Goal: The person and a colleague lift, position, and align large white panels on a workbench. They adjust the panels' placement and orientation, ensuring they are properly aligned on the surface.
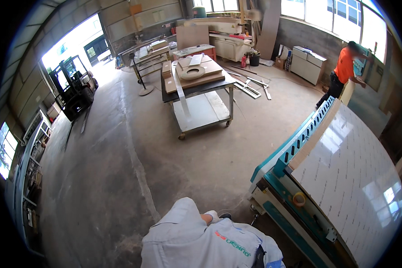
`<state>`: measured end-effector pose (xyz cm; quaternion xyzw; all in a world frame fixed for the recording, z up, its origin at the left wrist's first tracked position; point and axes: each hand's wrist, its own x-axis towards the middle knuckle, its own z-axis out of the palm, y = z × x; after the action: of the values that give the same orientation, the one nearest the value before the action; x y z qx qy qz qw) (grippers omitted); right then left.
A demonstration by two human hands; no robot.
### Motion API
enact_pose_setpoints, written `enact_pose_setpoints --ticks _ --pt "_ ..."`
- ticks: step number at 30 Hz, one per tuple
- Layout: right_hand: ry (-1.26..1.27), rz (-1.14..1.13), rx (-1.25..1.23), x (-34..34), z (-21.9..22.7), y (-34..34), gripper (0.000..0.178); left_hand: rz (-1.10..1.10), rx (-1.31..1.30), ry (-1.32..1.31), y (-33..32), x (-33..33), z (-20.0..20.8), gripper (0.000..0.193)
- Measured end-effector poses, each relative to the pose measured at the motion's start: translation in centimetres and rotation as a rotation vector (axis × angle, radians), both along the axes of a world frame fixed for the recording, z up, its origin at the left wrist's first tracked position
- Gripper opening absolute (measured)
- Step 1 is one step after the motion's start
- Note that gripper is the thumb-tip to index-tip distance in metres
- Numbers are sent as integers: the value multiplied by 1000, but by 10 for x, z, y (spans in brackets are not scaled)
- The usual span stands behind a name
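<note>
Tape roll [300, 204] beside the big shiny sheet [344, 178] could fall if someone bumps it. Both hands are out of sight, so I cannot tell their grip.

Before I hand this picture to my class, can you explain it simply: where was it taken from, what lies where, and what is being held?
A wide fisheye camera on a person's head took it, so straight edges bend toward the rim. Neither of the wearer's hands is in view, so what they hold cannot be told. At right, a glossy sheet rests on a teal machine; a person in orange stands beyond. Further ahead, boards and a flat ring lie on a wheeled table.
</note>
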<state>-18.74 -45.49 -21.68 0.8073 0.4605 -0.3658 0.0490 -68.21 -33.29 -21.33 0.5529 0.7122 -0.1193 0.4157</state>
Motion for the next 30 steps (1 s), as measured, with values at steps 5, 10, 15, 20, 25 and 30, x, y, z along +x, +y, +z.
enact_pose_setpoints --ticks 5,10,15,20,25,30 --pt "75 -123 14 -17 1 10 51 -46 -98 -35 -44 -40 -29 53" --pt "225 -464 -32 -34 25 1 53 -142 -141 -78 -5 -17 -4 54" --pt "198 -443 -115 -44 30 -26 53 -215 -53 -94 15 -7 -8 51" --pt "106 -333 -151 -14 -88 -101 52 -242 -43 -138 43 50 51 45" --pt "148 -343 -257 -26 -111 -116 50 -198 1 -166 51 62 66 38" --pt "172 -265 -203 -22 -98 -120 49 -287 6 -199 59 75 48 40"
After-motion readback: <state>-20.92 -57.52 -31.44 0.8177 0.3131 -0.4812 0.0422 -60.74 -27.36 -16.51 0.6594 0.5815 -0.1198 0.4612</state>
